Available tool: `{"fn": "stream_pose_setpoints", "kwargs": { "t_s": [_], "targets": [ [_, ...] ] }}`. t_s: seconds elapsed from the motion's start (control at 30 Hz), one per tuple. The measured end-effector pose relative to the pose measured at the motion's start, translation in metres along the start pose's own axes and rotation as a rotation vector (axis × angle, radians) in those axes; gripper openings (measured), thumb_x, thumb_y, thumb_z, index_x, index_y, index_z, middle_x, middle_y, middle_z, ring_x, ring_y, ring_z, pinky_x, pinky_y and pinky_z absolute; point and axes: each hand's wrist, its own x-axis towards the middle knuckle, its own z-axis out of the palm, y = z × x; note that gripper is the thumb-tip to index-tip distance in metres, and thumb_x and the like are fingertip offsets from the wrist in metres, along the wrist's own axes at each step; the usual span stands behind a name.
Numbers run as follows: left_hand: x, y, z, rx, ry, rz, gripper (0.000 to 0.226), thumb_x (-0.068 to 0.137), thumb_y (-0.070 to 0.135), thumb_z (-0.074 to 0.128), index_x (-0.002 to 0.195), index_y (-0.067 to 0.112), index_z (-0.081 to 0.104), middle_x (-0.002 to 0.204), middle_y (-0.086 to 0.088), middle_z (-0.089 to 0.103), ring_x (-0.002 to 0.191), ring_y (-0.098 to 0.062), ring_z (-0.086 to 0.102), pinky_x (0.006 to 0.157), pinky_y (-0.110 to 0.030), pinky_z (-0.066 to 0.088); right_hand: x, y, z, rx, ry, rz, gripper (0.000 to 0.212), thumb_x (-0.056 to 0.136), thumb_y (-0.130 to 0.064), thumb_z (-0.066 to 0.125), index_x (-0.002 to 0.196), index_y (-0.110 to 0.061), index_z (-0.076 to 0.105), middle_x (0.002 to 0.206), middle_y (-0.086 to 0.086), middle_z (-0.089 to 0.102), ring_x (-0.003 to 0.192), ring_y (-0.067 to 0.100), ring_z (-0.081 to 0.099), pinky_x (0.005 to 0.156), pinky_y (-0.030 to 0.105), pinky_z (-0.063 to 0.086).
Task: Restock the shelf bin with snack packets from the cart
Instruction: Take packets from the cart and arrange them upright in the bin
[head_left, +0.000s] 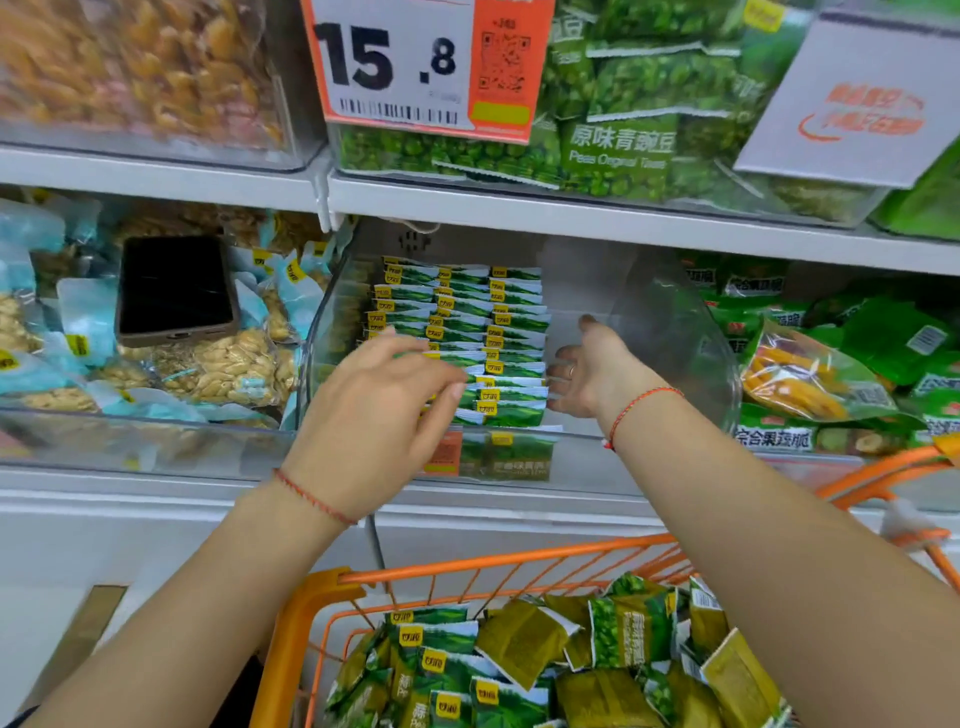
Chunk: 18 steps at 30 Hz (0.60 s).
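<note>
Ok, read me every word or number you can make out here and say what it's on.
"15.8": price sign on the top shelf.
"原味青豌豆" and "Peas Original": green pea bag in the top bin.
"综合果蔬脆": packet at the lower right.
Too blurred to read: orange writing on the grey card, yellow logos on the packets in the bin, packets in the cart.
</note>
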Motion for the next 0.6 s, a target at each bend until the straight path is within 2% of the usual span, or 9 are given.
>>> {"fn": "stream_pose_setpoints", "kwargs": {
  "t_s": [0.07, 0.13, 0.17, 0.23, 0.33, 0.4, 0.43, 0.5, 0.6],
  "targets": [
    [-0.01, -0.008, 0.005, 0.099, 0.054, 0.068, 0.033, 0.095, 0.03, 0.042, 0.102, 0.015, 0.071, 0.099, 0.001, 0.069, 0.112, -0.027, 0.054, 0.113, -0.04, 0.025, 0.009, 0.0, 0.005, -0.012, 0.056, -0.05, 0.068, 0.098, -0.057, 0.026, 0.143, -0.007, 0.036, 0.097, 0.007, 0.056, 0.084, 0.02, 0.053, 0.084, 0.03, 0.043],
    [-0.014, -0.015, 0.007, 0.108, 0.085, 0.057, 0.033, 0.096, 0.03, 0.042, 0.105, 0.013, 0.07, 0.102, -0.001, 0.068, 0.115, -0.027, 0.051, 0.115, -0.039, 0.021, 0.019, -0.001, 0.011, -0.053, 0.04, -0.062, 0.068, 0.099, -0.058, 0.025, 0.141, -0.007, 0.038, 0.085, 0.006, 0.054, 0.071, 0.018, 0.051, 0.06, 0.026, 0.04],
    [-0.013, -0.018, 0.006, 0.101, 0.091, 0.055, 0.034, 0.097, 0.03, 0.041, 0.105, 0.012, 0.069, 0.102, -0.001, 0.068, 0.115, -0.028, 0.051, 0.116, -0.039, 0.02, 0.022, -0.002, 0.015, -0.067, -0.008, -0.065, 0.068, 0.098, -0.058, 0.024, 0.14, -0.007, 0.04, 0.096, 0.009, 0.061, 0.08, 0.022, 0.058, 0.064, 0.03, 0.045],
    [-0.006, -0.021, 0.004, 0.081, 0.1, 0.057, 0.033, 0.098, 0.029, 0.041, 0.104, 0.012, 0.069, 0.101, -0.001, 0.068, 0.114, -0.028, 0.052, 0.117, -0.037, 0.019, 0.029, -0.002, 0.019, -0.085, -0.06, -0.056, 0.074, 0.096, -0.063, 0.025, 0.146, -0.009, 0.032, 0.136, 0.014, 0.052, 0.117, 0.031, 0.056, 0.092, 0.044, 0.048],
    [0.003, -0.024, 0.004, 0.078, 0.105, 0.048, 0.03, 0.097, 0.027, 0.043, 0.103, 0.012, 0.069, 0.099, -0.001, 0.069, 0.113, -0.027, 0.053, 0.117, -0.037, 0.018, 0.041, -0.003, 0.017, -0.116, -0.104, -0.038, 0.082, 0.093, -0.068, 0.024, 0.148, -0.007, 0.029, 0.146, 0.015, 0.044, 0.127, 0.035, 0.05, 0.105, 0.049, 0.04],
    [0.0, -0.027, 0.009, 0.095, 0.068, 0.045, 0.031, 0.097, 0.028, 0.042, 0.103, 0.012, 0.069, 0.099, -0.001, 0.068, 0.115, -0.027, 0.053, 0.117, -0.039, 0.02, 0.051, -0.004, 0.009, -0.108, -0.087, -0.032, 0.082, 0.093, -0.068, 0.023, 0.143, -0.005, 0.039, 0.137, 0.013, 0.054, 0.112, 0.037, 0.057, 0.102, 0.048, 0.044],
    [-0.002, -0.028, 0.012, 0.105, 0.051, 0.043, 0.032, 0.097, 0.029, 0.042, 0.104, 0.012, 0.068, 0.1, -0.001, 0.068, 0.115, -0.027, 0.052, 0.116, -0.04, 0.02, 0.052, -0.005, 0.006, -0.107, -0.06, -0.039, 0.081, 0.094, -0.067, 0.022, 0.138, -0.003, 0.044, 0.119, 0.005, 0.065, 0.09, 0.034, 0.058, 0.091, 0.043, 0.05],
    [-0.004, -0.029, 0.016, 0.119, 0.03, 0.035, 0.034, 0.097, 0.031, 0.041, 0.106, 0.012, 0.068, 0.102, -0.002, 0.068, 0.116, -0.027, 0.053, 0.116, -0.041, 0.021, 0.057, -0.01, 0.003, -0.086, 0.015, -0.043, 0.077, 0.094, -0.065, 0.023, 0.134, -0.002, 0.043, 0.072, 0.0, 0.046, 0.06, 0.02, 0.037, 0.06, 0.03, 0.037],
    [-0.003, -0.028, 0.02, 0.153, -0.011, 0.014, 0.039, 0.096, 0.033, 0.04, 0.114, 0.01, 0.066, 0.111, -0.006, 0.066, 0.118, -0.03, 0.052, 0.115, -0.043, 0.021, 0.066, -0.02, 0.0, -0.091, 0.109, -0.115, 0.069, 0.094, -0.064, 0.027, 0.128, -0.008, 0.046, 0.069, 0.001, 0.028, 0.065, 0.016, 0.031, 0.066, 0.031, 0.03]
  ]
}}
